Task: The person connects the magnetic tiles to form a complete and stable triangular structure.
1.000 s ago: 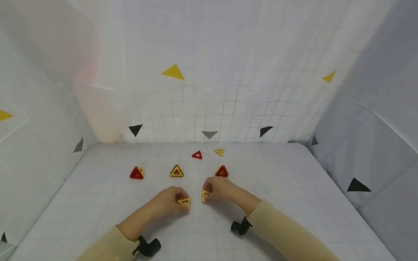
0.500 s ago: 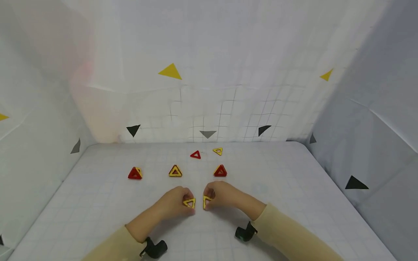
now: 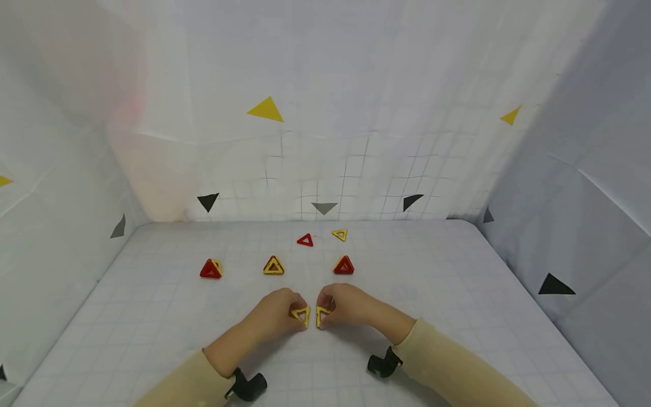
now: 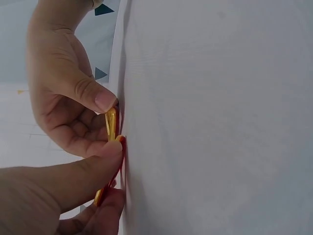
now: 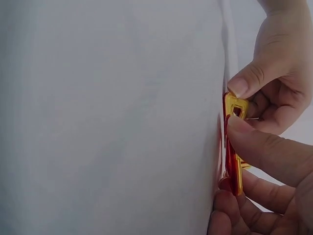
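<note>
My left hand pinches a yellow triangular frame tile between thumb and fingers, low over the table. Facing it, my right hand pinches another yellow triangular tile. A narrow gap separates the two in the head view. Red shows along the held pieces in the wrist views: a red edge lies under my right thumb, and the left hand's piece has a yellow corner. From the left wrist, the pieces overlap edge to edge, standing close to the table surface. My fingers hide parts of both.
Behind the hands stand a red-and-yellow triangular piece at left, a yellow-fronted one in the middle and a red-fronted one at right. Farther back lie a red triangle and a yellow triangle on the white table.
My left hand has moved right with its yellow triangle, narrowing the gap to the other. My right hand has come slightly nearer to me, its triangle still held.
</note>
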A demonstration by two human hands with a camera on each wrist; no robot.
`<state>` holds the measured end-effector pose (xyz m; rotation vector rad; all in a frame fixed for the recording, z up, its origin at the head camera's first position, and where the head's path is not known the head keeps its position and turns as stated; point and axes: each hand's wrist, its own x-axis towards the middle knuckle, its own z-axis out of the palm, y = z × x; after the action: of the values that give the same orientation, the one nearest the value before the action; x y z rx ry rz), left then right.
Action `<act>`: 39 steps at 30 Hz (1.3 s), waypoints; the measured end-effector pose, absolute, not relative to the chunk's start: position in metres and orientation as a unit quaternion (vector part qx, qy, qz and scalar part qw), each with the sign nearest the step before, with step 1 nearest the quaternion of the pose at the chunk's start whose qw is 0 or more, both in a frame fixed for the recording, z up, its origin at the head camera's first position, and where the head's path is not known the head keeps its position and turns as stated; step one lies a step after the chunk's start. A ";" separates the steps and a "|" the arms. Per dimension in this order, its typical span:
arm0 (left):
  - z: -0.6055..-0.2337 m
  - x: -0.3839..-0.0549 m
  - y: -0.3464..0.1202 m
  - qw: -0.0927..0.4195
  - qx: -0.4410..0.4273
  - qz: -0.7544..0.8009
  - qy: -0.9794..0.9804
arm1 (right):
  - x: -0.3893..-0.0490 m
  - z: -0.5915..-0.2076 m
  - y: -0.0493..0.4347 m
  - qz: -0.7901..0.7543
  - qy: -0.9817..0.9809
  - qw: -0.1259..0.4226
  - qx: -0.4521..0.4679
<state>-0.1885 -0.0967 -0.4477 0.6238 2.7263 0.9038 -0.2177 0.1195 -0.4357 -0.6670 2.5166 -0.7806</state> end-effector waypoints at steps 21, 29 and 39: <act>-0.446 -0.192 -0.090 0.110 0.218 0.308 0.920 | -0.219 -0.433 0.119 -0.276 0.904 0.199 -0.260; -0.448 -0.190 -0.090 0.105 0.223 0.312 0.918 | -0.219 -0.435 0.118 -0.274 0.904 0.202 -0.259; -0.449 -0.190 -0.089 0.112 0.222 0.319 0.915 | -0.218 -0.433 0.120 -0.276 0.902 0.210 -0.257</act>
<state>-0.1903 -0.0894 -0.4494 0.6505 2.6852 0.9374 -0.2180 0.1203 -0.4326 -0.7146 2.5069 -0.7679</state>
